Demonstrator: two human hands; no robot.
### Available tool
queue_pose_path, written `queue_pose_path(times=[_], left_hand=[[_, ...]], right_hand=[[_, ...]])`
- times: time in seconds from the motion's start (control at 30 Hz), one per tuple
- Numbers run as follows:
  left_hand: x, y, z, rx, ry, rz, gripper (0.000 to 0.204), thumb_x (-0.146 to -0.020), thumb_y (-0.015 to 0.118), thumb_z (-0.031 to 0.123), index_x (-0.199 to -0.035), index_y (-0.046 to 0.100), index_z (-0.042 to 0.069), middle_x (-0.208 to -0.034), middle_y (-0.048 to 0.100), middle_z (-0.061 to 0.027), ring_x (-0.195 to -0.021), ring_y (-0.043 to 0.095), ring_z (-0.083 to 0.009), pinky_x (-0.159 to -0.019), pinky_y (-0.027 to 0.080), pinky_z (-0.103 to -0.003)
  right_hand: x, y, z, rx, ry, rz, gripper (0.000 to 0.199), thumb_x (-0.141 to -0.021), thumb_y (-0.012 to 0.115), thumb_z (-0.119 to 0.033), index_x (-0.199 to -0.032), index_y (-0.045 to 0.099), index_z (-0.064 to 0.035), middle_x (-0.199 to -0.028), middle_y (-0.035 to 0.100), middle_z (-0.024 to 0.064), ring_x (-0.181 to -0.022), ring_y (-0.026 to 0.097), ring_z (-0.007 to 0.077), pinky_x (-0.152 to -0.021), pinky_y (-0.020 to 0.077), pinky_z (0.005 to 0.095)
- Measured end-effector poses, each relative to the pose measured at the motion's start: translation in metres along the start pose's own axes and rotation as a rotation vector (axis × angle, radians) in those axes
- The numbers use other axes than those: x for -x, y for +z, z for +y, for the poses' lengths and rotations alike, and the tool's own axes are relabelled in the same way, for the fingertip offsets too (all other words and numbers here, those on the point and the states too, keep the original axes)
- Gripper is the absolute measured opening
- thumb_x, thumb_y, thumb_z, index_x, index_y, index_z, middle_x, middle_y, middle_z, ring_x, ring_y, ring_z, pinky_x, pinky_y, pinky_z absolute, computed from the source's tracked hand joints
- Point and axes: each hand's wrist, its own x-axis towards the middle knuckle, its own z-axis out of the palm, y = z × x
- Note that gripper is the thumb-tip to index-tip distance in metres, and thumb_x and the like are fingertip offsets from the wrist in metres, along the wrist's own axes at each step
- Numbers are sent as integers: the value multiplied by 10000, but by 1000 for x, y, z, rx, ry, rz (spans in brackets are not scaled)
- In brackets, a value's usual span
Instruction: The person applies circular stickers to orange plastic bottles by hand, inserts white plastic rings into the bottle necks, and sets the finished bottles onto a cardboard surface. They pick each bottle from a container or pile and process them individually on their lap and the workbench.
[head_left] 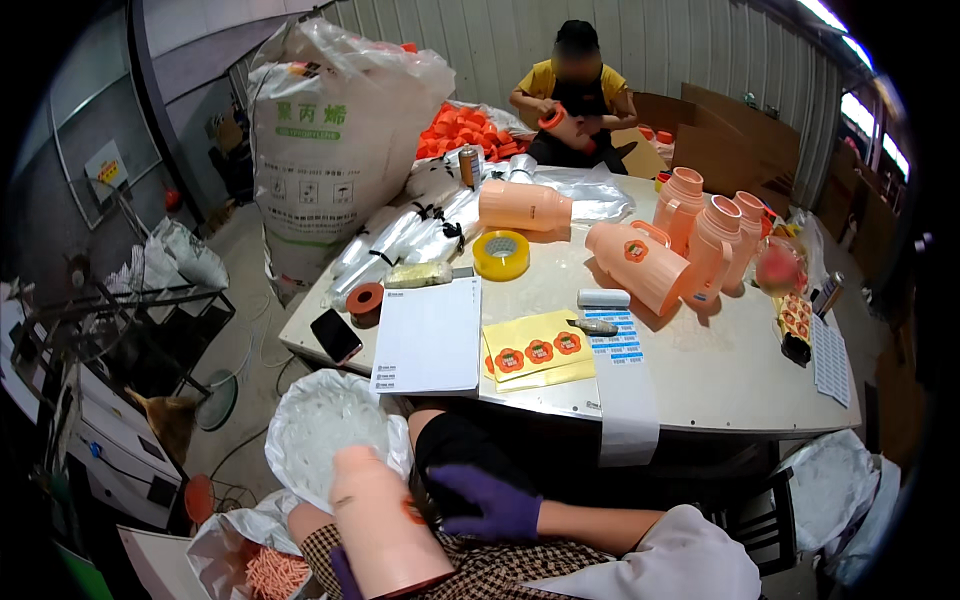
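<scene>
The pink flask (390, 530) lay over the person's lap, its long axis running from the neck, up and slightly left, down to the base near the lower edge of the view. The left hand (345, 577), in a purple glove, was the nearer one, against the flask's left side; the flask mostly hid it, so how its fingers were set could not be told. The right hand (488, 502), also gloved, was just right of the flask, its fingers spread, holding nothing and pointing left toward the flask's side, short of the desk (720, 370).
</scene>
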Motion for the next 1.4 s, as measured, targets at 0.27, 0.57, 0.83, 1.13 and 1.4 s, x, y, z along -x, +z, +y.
queue_pose_path(times=[0.27,0.57,0.83,1.13,1.4], left_hand=[[-35,26,18,547,-114,-65,759,-969,720,237,-1537,311,-54,-1509,470,-240,-1391,474,-357,-1145,383,-453],[-82,70,97,524,220,-468,701,-982,699,193,-1528,334,-51,-1513,471,-222,-1394,483,-329,-1138,401,-425],[-74,56,98,360,601,-440,567,-939,764,246,-1432,575,42,-1441,564,-243,-1327,569,-388,-1085,492,-430],[16,-39,-31,-72,225,134,324,-981,683,164,-1276,678,29,-1265,689,-182,-1185,658,-340,-1022,524,-425],[261,-164,-276,969,-805,1275,289,-1018,520,236,-766,556,98,-690,541,-48,-570,520,-198,-558,483,-343]], right_hand=[[26,12,-15,-1296,456,-203,1026,-900,740,-168,-1666,57,-160,-1603,365,60,-1381,461,175,-1077,468,354],[41,-29,-29,-476,222,278,1073,-860,788,-185,-1642,66,-53,-1653,240,133,-1491,343,268,-1222,313,433],[-16,-151,55,-354,293,891,369,-984,587,-155,-1323,568,-13,-1225,651,124,-1105,646,281,-959,529,429],[-110,-312,195,627,347,637,332,-988,582,-139,-1290,610,-5,-1221,661,146,-1079,635,281,-943,515,405],[-80,-65,46,285,-67,-114,306,-991,578,-125,-1261,647,2,-1217,670,166,-1056,626,280,-929,503,383]])
